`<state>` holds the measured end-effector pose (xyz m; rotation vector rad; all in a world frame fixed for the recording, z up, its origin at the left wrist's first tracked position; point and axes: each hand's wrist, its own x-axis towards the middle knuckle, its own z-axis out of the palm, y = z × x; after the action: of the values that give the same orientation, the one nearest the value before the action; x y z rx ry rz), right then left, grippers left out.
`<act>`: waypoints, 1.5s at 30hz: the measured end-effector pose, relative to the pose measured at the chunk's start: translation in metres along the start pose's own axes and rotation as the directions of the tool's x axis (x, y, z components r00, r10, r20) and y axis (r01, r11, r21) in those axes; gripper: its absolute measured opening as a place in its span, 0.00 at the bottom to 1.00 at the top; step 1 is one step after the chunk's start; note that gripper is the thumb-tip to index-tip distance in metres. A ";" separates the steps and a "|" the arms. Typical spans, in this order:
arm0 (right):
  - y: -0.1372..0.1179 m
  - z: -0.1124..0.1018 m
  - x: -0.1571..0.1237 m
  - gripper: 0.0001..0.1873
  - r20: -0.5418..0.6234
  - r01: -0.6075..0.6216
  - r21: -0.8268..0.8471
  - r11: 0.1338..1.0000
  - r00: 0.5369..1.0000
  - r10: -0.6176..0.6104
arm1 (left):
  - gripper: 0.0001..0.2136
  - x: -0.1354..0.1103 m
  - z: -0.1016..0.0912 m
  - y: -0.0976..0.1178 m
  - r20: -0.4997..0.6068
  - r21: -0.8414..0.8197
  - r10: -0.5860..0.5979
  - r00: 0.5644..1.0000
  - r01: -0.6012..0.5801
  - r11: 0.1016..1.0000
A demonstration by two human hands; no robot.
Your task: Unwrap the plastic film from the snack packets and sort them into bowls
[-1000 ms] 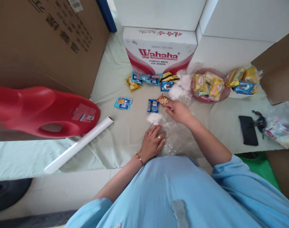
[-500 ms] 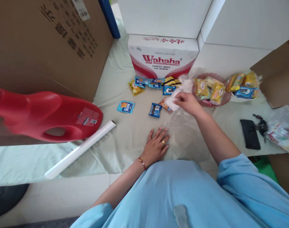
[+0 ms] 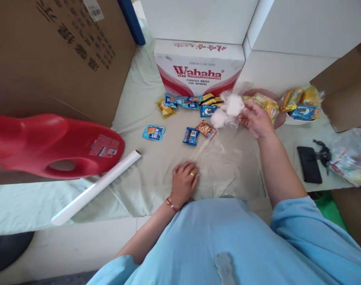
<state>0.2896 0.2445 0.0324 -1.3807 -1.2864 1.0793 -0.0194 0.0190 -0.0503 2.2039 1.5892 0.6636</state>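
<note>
My right hand [image 3: 254, 120] pinches a fluffy white wad that looks like cotton wool [image 3: 235, 104], raised over the tablecloth. Just below and left of it is another white fluffy wad [image 3: 220, 118], partly in clear plastic film. My left hand [image 3: 185, 180] rests on the cloth with its fingers curled in, at the edge of a clear plastic sheet [image 3: 227, 164]; what lies under the fingers is hidden. Between the hands and the carton are a brown snack packet [image 3: 206, 129], a dark blue packet [image 3: 191, 136] and a light blue packet [image 3: 153, 133].
Several snack packets [image 3: 183, 102] line the Wahaha carton [image 3: 199, 71]. At right are a pink bowl [image 3: 280, 118] of snacks, a white bowl [image 3: 301, 120], a black phone [image 3: 309, 164] and a plastic bag [image 3: 350, 158]. A red jug [image 3: 79, 146] and a white tube [image 3: 97, 188] lie left.
My right hand has lifted the white wad up and to the right, uncovering more of the brown packet. My left hand has shifted slightly left, its spread fingers now curled.
</note>
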 end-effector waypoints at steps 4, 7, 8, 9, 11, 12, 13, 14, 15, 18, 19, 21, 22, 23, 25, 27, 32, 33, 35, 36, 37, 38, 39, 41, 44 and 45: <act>-0.027 -0.006 -0.024 0.21 -0.029 0.088 -0.088 0.992 0.995 -0.091 | 0.11 -0.021 -0.012 -0.011 -0.092 -0.024 -0.048 0.995 0.046 0.999; -0.049 -0.008 -0.073 0.16 0.235 0.139 -0.186 0.973 0.968 -0.093 | 0.11 -0.037 -0.029 -0.014 -0.226 -0.053 -0.122 0.966 0.113 0.992; -0.052 -0.007 -0.092 0.16 0.364 0.146 -0.203 0.968 0.929 -0.064 | 0.11 -0.040 -0.035 -0.014 -0.278 -0.061 -0.180 0.944 0.169 0.984; -0.051 -0.004 -0.109 0.15 0.485 0.163 -0.217 0.962 0.873 -0.039 | 0.12 -0.039 -0.041 -0.015 -0.324 -0.074 -0.242 0.915 0.231 0.970; -0.042 0.007 -0.140 0.15 0.681 0.244 -0.223 0.944 0.732 -0.028 | 0.13 -0.030 -0.048 -0.017 -0.379 -0.096 -0.348 0.857 0.338 0.936; -0.033 0.014 -0.152 0.15 0.740 0.292 -0.218 0.931 0.672 -0.037 | 0.13 -0.022 -0.048 -0.018 -0.383 -0.094 -0.377 0.843 0.371 0.924; -0.022 0.023 -0.162 0.15 0.770 0.337 -0.214 0.917 0.635 -0.053 | 0.14 -0.012 -0.047 -0.018 -0.374 -0.075 -0.390 0.842 0.391 0.917; -0.010 0.031 -0.170 0.15 0.773 0.369 -0.217 0.904 0.631 -0.072 | 0.14 -0.001 -0.044 -0.018 -0.354 -0.042 -0.390 0.850 0.402 0.915; 0.002 0.038 -0.175 0.16 0.753 0.387 -0.228 0.893 0.652 -0.091 | 0.13 0.009 -0.040 -0.017 -0.324 0.000 -0.379 0.867 0.400 0.916; 0.034 0.054 -0.176 0.23 0.602 0.348 -0.274 0.896 0.789 -0.122 | 0.10 0.032 -0.024 -0.009 -0.215 0.073 -0.347 0.913 0.369 0.927; 0.043 0.056 -0.172 0.25 0.537 0.307 -0.281 0.909 0.836 -0.116 | 0.10 0.035 -0.019 -0.006 -0.192 0.051 -0.346 0.918 0.362 0.931; 0.056 0.055 -0.161 0.29 0.412 0.200 -0.270 0.942 0.908 -0.075 | 0.12 0.032 -0.014 -0.003 -0.182 -0.058 -0.372 0.910 0.368 0.928; 0.061 0.053 -0.154 0.30 0.359 0.147 -0.255 0.956 0.932 -0.047 | 0.13 0.027 -0.013 -0.003 -0.190 -0.129 -0.403 0.895 0.384 0.914; 0.065 0.051 -0.147 0.31 0.322 0.100 -0.238 0.966 0.947 -0.018 | 0.13 0.020 -0.013 -0.004 -0.196 -0.200 -0.443 0.875 0.406 0.892; 0.071 0.047 -0.134 0.31 0.276 0.032 -0.216 0.976 0.961 0.030 | 0.13 0.004 -0.016 -0.009 -0.190 -0.334 -0.542 0.818 0.466 0.820; 0.074 0.046 -0.126 0.30 0.239 0.013 -0.219 0.976 0.970 0.040 | 0.12 -0.012 -0.020 -0.016 -0.182 -0.445 -0.645 0.742 0.523 0.727; 0.054 0.054 -0.135 0.23 0.082 0.132 -0.283 0.950 0.990 -0.113 | 0.23 -0.045 -0.038 -0.023 -0.210 -0.534 -0.746 0.632 0.566 0.629; 0.047 0.057 -0.142 0.20 0.066 0.177 -0.310 0.934 0.984 -0.164 | 0.24 -0.048 -0.042 -0.022 -0.245 -0.491 -0.728 0.640 0.566 0.663; 0.035 0.065 -0.158 0.15 0.121 0.302 -0.370 0.878 0.953 -0.277 | 0.24 -0.052 -0.050 -0.019 -0.341 -0.319 -0.615 0.711 0.528 0.787; 0.032 0.069 -0.166 0.15 0.190 0.373 -0.396 0.839 0.927 -0.323 | 0.23 -0.053 -0.052 -0.019 -0.368 -0.201 -0.513 0.776 0.472 0.859; 0.031 0.073 -0.174 0.15 0.275 0.443 -0.416 0.794 0.893 -0.355 | 0.22 -0.053 -0.054 -0.019 -0.357 -0.083 -0.388 0.849 0.385 0.919; 0.033 0.076 -0.181 0.16 0.365 0.505 -0.434 0.746 0.856 -0.367 | 0.21 -0.054 -0.055 -0.021 -0.305 0.018 -0.257 0.917 0.275 0.961; 0.037 0.077 -0.187 0.19 0.447 0.552 -0.457 0.698 0.821 -0.356 | 0.20 -0.056 -0.054 -0.024 -0.223 0.093 -0.138 0.965 0.162 0.982; 0.050 0.074 -0.195 0.26 0.549 0.593 -0.531 0.606 0.785 -0.288 | 0.22 -0.062 -0.051 -0.034 -0.041 0.179 0.020 0.999 -0.012 0.984; 0.071 0.054 -0.198 0.32 0.565 0.569 -0.649 0.505 0.805 -0.182 | 0.27 -0.076 -0.049 -0.051 0.104 0.243 0.070 0.992 -0.094 0.965; 0.076 0.045 -0.197 0.32 0.555 0.558 -0.668 0.492 0.814 -0.169 | 0.28 -0.081 -0.049 -0.055 0.119 0.256 0.072 0.990 -0.100 0.961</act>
<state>0.2462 0.0493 -0.0490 -1.3884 -2.5165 0.4345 -0.1111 -0.0402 -0.0519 2.4636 1.6122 0.3647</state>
